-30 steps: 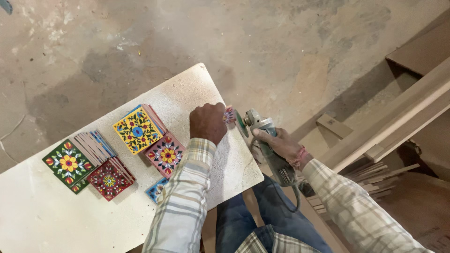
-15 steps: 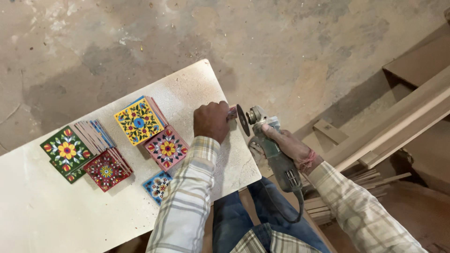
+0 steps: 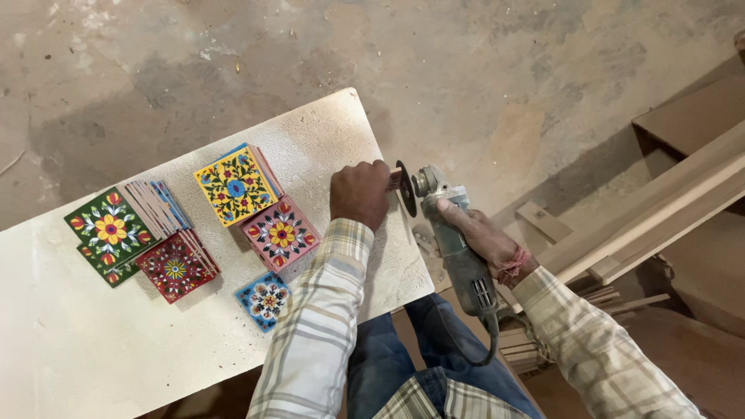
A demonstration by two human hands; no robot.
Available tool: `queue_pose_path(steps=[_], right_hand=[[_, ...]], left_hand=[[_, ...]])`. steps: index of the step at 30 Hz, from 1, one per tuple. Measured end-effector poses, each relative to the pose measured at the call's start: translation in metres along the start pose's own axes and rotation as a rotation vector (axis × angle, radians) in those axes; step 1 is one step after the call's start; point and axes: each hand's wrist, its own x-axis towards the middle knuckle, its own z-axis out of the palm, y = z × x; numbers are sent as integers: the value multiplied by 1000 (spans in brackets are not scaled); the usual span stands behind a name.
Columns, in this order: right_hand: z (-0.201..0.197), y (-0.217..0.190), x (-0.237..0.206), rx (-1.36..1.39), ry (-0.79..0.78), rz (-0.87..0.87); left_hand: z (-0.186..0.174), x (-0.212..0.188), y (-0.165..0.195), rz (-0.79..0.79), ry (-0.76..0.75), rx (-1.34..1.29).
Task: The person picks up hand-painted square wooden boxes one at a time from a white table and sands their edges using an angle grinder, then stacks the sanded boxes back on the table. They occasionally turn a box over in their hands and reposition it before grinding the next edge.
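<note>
- Setting: a dusty concrete floor (image 3: 481, 70) lay beneath a pale, dust-covered board (image 3: 93, 341) serving as a work surface, with wooden planks (image 3: 660, 209) stacked well off to the right of the right hand.
- Right hand (image 3: 481, 237): closed around the grey body of an angle grinder (image 3: 458, 248), off the board's right edge; a red thread circled the wrist.
- Grinder disc (image 3: 405, 188): dark, standing on edge between the two hands, just beside the left knuckles.
- Left hand (image 3: 359, 192): fist clamped on a small tile piece (image 3: 393, 180), held at the board's right edge against the disc; most of the piece was hidden by the fingers.
- Just left of the left hand: a pink floral tile stack (image 3: 281, 233) and a yellow floral tile stack (image 3: 235, 185), touching each other.
- Below these: a small blue tile (image 3: 265, 299), lying flat.
- Farthest left of the hand: a red tile stack (image 3: 175, 268) and a green floral tile stack (image 3: 110, 230), side by side.
</note>
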Motion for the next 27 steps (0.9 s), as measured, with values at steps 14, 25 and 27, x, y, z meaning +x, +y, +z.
queue_pose_path(steps=[14, 25, 27], right_hand=[[0, -3, 0, 5, 5, -39], [3, -34, -23, 68, -44, -82], [3, -41, -26, 19, -42, -104]], left_hand=[[-1, -1, -2, -5, -6, 11], [-5, 0, -2, -2, -3, 29], [-2, 0, -3, 9, 47, -10]])
